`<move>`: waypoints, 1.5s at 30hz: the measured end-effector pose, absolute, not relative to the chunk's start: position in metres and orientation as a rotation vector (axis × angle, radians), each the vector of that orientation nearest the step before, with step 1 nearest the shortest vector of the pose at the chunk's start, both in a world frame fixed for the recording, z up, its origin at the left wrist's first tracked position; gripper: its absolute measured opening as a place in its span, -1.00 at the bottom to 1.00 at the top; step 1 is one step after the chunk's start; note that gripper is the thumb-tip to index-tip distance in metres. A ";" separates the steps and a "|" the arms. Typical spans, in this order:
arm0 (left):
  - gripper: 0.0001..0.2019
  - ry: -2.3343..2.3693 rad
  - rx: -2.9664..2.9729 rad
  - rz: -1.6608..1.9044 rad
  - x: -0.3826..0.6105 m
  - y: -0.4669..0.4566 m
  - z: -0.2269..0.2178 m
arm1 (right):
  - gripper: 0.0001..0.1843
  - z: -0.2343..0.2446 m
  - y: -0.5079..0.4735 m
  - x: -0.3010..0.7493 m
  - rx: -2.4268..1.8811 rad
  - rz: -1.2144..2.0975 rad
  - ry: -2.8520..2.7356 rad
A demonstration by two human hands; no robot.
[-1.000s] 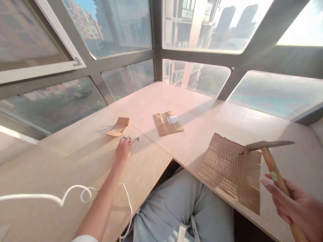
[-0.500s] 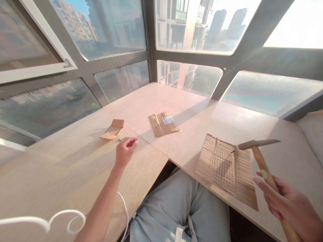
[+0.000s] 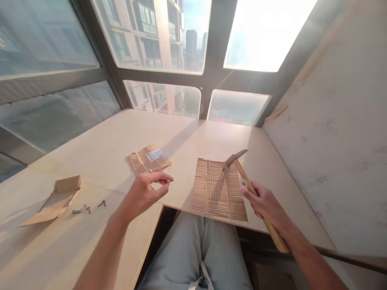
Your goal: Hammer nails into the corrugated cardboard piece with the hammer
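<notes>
My left hand (image 3: 145, 191) hovers above the wooden table (image 3: 115, 141), pinching a small dark nail (image 3: 169, 181) between thumb and fingers. My right hand (image 3: 266, 203) grips the wooden handle of a hammer (image 3: 244, 169). The hammer's metal head rests over a ribbed cardboard sheet (image 3: 216, 187) that lies at the table's front edge. A nail stands in that sheet just under the hammer head. The pinched nail points toward the sheet, a short way to its left.
A folded cardboard piece with a white label (image 3: 148, 159) lies behind my left hand. An open cardboard flap (image 3: 53, 199) and a few loose nails (image 3: 87, 208) sit at the left. Windows ring the table; a pale wall panel (image 3: 332, 121) stands on the right. My lap fills the gap below.
My left hand has lifted a nail from the loose ones and carried it right toward the ribbed sheet. The view has swung right. The hammer stays in my right hand.
</notes>
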State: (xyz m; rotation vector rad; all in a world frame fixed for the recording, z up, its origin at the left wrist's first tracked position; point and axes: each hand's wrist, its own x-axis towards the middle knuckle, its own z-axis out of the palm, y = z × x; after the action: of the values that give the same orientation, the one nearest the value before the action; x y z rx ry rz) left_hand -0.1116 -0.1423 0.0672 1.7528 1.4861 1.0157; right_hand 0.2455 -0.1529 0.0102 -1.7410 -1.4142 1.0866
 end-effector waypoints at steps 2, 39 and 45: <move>-0.85 1.343 1.710 0.948 -0.089 -0.123 0.069 | -0.51 0.011 -0.153 0.245 -1.741 1.089 -1.421; -0.80 0.889 2.145 0.762 0.033 -0.006 0.000 | -0.72 0.015 -0.159 0.249 -1.737 1.159 -1.420; -0.78 0.877 2.214 0.777 0.036 -0.008 0.000 | -0.67 0.014 -0.160 0.250 -1.744 1.169 -1.402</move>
State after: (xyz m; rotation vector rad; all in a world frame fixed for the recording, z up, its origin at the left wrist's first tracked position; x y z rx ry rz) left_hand 0.0360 -0.0076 -0.0004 2.2137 0.8765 0.7770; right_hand 0.2504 -0.1601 0.0142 -1.7442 -1.4020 1.1690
